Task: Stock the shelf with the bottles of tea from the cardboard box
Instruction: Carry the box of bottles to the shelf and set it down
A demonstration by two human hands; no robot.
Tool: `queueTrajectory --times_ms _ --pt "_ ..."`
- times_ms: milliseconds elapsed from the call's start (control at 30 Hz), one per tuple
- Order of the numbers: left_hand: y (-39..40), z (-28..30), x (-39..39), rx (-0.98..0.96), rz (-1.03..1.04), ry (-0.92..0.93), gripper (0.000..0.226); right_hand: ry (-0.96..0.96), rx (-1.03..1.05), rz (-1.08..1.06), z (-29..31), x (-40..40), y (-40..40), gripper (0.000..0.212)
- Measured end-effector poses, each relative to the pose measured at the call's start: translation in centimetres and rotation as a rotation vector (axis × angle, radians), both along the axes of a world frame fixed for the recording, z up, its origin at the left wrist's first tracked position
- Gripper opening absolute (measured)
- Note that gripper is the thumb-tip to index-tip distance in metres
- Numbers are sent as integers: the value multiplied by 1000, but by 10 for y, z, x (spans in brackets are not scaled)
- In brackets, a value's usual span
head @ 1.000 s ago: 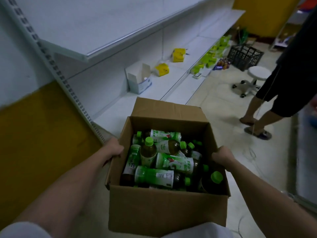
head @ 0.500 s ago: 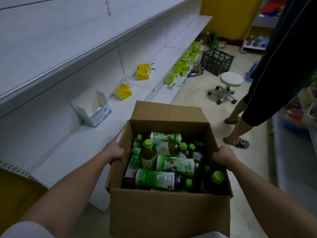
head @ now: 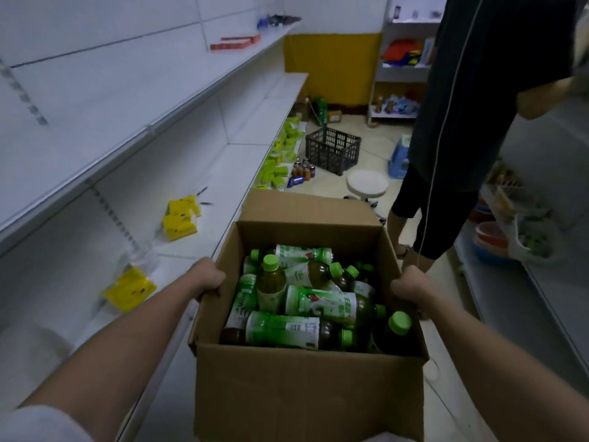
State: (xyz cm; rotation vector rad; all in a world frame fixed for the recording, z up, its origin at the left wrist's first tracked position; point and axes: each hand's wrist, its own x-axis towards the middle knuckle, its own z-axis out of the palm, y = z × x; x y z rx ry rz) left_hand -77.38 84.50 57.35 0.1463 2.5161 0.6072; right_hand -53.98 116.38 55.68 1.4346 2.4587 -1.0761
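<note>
An open cardboard box (head: pixel 306 390) hangs in front of me, held off the floor. My left hand (head: pixel 208 277) grips its left wall and my right hand (head: pixel 411 287) grips its right wall. Inside lie several tea bottles (head: pixel 318 304) with green caps and green-and-white labels, most on their sides, one upright (head: pixel 271 282). The white shelf (head: pixel 204 224) runs along my left, level with the box.
Yellow packs (head: pixel 180 218) and a further yellow pack (head: pixel 129 290) lie on the shelf; green packs (head: pixel 277 161) sit farther along. A person in dark clothes (head: pixel 471 122) stands close on the right. A white stool (head: pixel 366 183), black crate (head: pixel 333 149) and floor bottles (head: pixel 302 172) lie ahead.
The view has moved forward along the aisle and lifted; the white carton on the shelf has dropped out of sight, the person on the right is nearer. Both hands keep their grip on the box.
</note>
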Motion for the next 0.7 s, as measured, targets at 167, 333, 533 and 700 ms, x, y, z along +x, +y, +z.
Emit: queueTrajectory --times_ms 167,333,533,700 --pt "108 23 -87 23 -7 47 3 35 33 -31 8 -91 104 10" --pt "207 39 -162 7 59 80 5 53 18 40 26 -187 217 20" --pt "308 46 -248 23 114 48 6 21 20 108 47 -290 330 10" --pt "389 16 -326 21 141 -23 6 -46 22 123 23 -378 416 26"
